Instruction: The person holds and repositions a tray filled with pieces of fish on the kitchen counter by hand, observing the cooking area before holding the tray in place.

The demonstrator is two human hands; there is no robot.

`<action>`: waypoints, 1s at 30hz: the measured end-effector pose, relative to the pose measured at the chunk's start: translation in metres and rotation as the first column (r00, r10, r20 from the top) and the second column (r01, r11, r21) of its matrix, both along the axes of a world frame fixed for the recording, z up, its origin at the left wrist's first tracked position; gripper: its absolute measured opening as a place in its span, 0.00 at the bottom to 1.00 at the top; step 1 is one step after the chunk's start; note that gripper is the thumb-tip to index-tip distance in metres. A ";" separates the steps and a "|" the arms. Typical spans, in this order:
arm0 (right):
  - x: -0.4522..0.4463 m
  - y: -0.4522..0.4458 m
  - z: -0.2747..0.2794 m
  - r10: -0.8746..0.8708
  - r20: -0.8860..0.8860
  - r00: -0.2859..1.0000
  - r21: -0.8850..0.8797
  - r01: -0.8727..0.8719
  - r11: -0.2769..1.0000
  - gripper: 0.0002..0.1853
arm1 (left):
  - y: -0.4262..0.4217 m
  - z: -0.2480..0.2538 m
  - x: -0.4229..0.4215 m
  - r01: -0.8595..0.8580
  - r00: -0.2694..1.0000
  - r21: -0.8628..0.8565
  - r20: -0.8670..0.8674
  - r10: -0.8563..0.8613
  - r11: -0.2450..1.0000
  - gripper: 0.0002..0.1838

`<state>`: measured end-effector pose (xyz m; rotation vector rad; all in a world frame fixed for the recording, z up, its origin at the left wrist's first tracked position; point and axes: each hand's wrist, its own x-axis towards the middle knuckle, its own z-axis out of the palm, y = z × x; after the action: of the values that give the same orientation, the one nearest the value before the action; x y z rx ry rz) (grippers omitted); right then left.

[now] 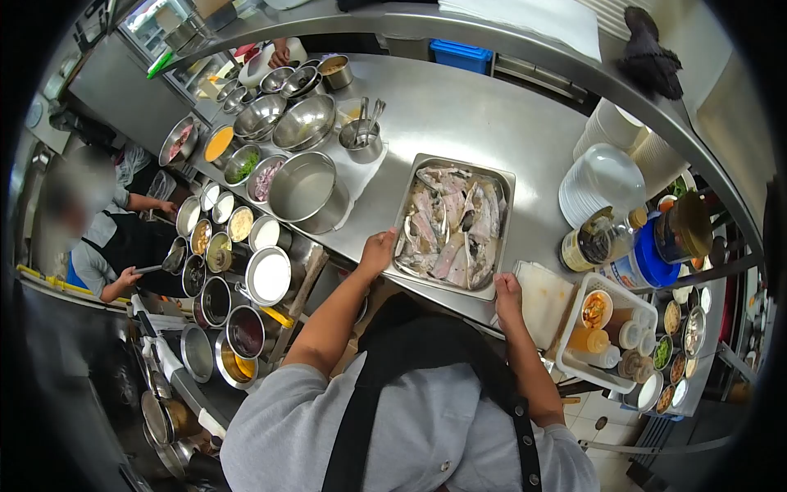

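Note:
A rectangular metal tray (509,176) sits on the steel counter in front of me. Raw fish pieces (452,221), some with dark skin showing, lie in it in a little liquid. My left hand (379,252) grips the tray's left side near the front corner. At the front right corner, my right hand (508,295) is closed on the rim with the thumb on top; its other fingers are mostly hidden. A large steel pot (308,190) stands left of the tray, and a pale board or folded cloth (543,299) lies to its right.
Metal bowls (304,123) and a small pot of utensils (361,141) crowd the left. On the right are stacked plates (602,184), jars (586,242) and a white basket (566,361) of bottles. A shelf edge (492,27) crosses above. A co-worker (115,238) holds a ladle at left.

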<state>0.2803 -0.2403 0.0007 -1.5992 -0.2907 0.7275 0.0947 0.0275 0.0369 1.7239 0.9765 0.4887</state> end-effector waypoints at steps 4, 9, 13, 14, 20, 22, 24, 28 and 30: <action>-0.009 0.006 0.009 0.018 -0.068 0.998 -0.049 -0.021 0.999 0.11 | 0.012 -0.010 0.001 -0.019 1.000 -0.073 0.022 0.020 0.997 0.27; -0.021 0.014 0.008 0.033 -0.120 0.992 0.012 -0.032 0.999 0.10 | 0.033 -0.010 0.006 -0.024 0.999 -0.104 0.040 0.028 0.994 0.25; -0.021 0.019 0.006 0.035 -0.120 0.992 0.019 -0.033 0.999 0.10 | 0.037 0.005 0.012 -0.010 0.999 -0.136 0.033 0.015 0.991 0.25; -0.020 0.020 0.006 0.031 -0.114 0.993 0.016 -0.030 0.999 0.10 | 0.041 0.001 0.012 -0.008 1.000 -0.150 0.019 0.011 0.989 0.25; 0.015 0.034 -0.012 -0.103 0.043 0.994 0.036 0.102 0.994 0.08 | 0.026 -0.004 0.022 -0.064 0.988 -0.205 0.122 0.090 0.977 0.24; 0.026 0.040 -0.009 -0.127 0.040 0.991 0.031 0.126 0.992 0.07 | 0.025 -0.008 0.024 -0.082 0.990 -0.207 0.100 0.104 0.975 0.25; 0.027 0.046 -0.005 -0.134 0.002 0.991 0.005 0.134 0.991 0.08 | 0.031 -0.014 0.025 -0.069 0.993 -0.227 0.078 0.088 0.972 0.25; 0.002 0.048 0.020 -0.169 -0.091 0.981 -0.105 0.159 0.982 0.09 | 0.048 -0.015 0.026 -0.019 0.997 -0.139 0.065 0.028 0.990 0.27; -0.005 0.048 0.017 -0.161 -0.109 0.981 -0.103 0.150 0.983 0.10 | 0.054 -0.011 0.028 -0.007 0.995 -0.121 0.099 0.019 0.993 0.27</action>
<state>0.2752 -0.1922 0.0182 -1.6408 -0.0456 0.7191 0.1222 0.0816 0.0258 1.5708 0.9275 0.5098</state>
